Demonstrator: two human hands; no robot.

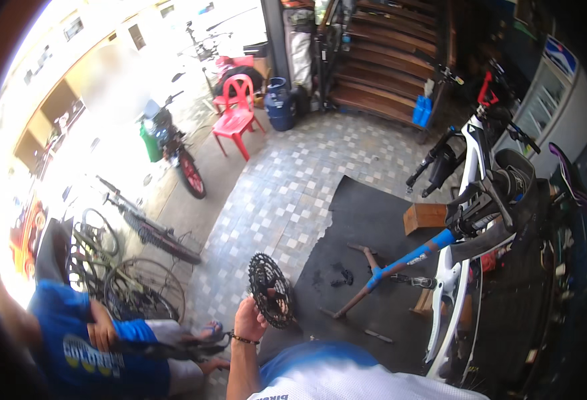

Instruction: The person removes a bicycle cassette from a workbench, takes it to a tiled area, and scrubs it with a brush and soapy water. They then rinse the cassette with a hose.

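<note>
My left hand (248, 321) is raised in front of me at the lower middle, with a beaded bracelet at the wrist. Its fingers are closed on the near side of a black bicycle cassette (271, 283), which is tilted so that its toothed rings show. My right hand is out of sight. Right of the cassette, a black mat (337, 230) covers part of the tiled floor. A small dark toothed part (341, 278) lies on it, near the blue-and-brown stand (407, 259). A slim tool (379, 336) rests closer to me.
A white bicycle frame (470, 160) stands at the right beside a wooden block (425, 218). Another person in a blue shirt (73, 333) sits at the lower left. Bicycles (143, 287), a motorcycle (180, 157), a red chair (237, 120) and wooden stairs (390, 60) stand farther off.
</note>
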